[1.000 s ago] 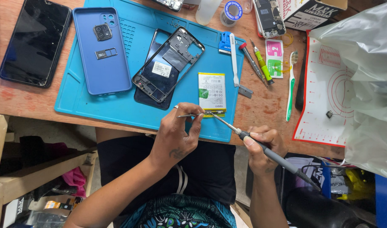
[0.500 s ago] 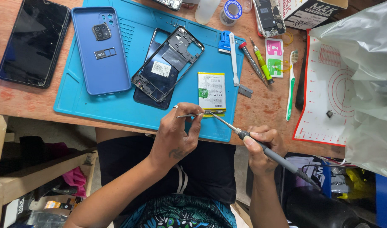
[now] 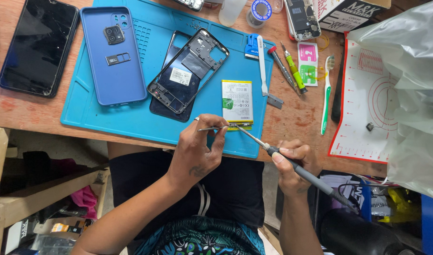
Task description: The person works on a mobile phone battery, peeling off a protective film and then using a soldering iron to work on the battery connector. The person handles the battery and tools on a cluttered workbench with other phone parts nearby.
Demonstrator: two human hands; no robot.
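Head view: tweezers (image 3: pixel 212 128) are pinched in the left hand (image 3: pixel 197 151), a soldering iron (image 3: pixel 292 165) gripped in the right hand (image 3: pixel 292 163). Both tips are held at the battery (image 3: pixel 237 101)'s near edge. The battery could be scorched by lingering heat.

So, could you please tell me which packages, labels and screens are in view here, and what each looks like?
Phone screen: far left on the wood, black, dark.
Battery label: on the blue mat, white with yellow and green.
Frame sticker: small, white, inside the open phone frame.
Wipe sachets: pink and green, right of the mat.
Cardboard box: top right, white and black.
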